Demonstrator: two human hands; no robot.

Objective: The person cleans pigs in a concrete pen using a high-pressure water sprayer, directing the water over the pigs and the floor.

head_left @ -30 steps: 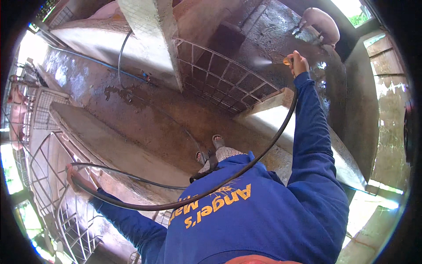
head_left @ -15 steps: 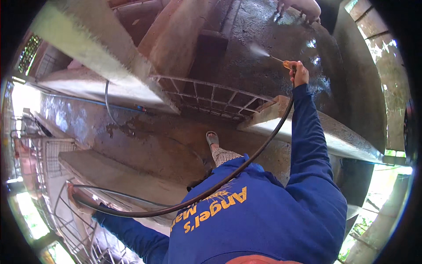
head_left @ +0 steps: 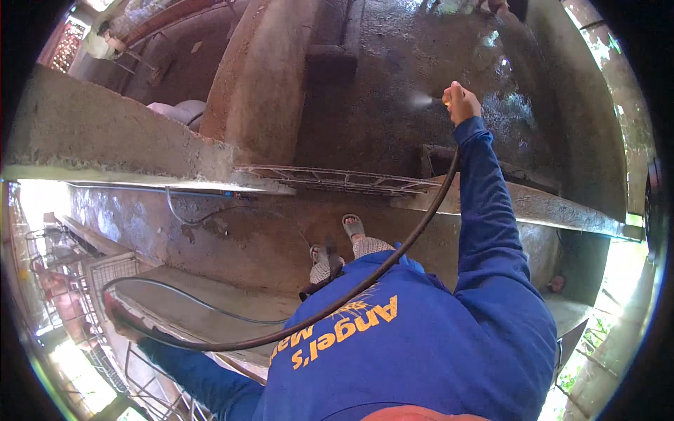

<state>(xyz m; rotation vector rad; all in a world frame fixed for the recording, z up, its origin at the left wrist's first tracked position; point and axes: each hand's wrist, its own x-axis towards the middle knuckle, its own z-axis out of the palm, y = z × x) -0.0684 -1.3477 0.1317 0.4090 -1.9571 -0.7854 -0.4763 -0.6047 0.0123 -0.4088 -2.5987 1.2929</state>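
Observation:
My right hand (head_left: 463, 103) is stretched out over the low wall, closed around a spray gun (head_left: 445, 103) that its fingers mostly hide. A fine white water spray (head_left: 422, 101) leaves it toward the left, above the wet pen floor (head_left: 393, 63). From this hand a black hose (head_left: 382, 271) curves down across my blue shirt to the lower left. There my left hand (head_left: 121, 317), partly in shadow, is closed on the hose, which loops back past it.
A metal bar gate (head_left: 344, 179) and concrete walls (head_left: 105, 130) separate the pens from the aisle (head_left: 260, 242) where my feet stand. One pig (head_left: 179, 110) lies in the left pen; another (head_left: 498, 7) is partly visible at the top edge. Metal bars (head_left: 84, 309) stand at left.
The view has turned, and the gate now looks flatter. My right hand has turned, hiding the spray gun's orange body and thin lance. A second foot shows in the aisle.

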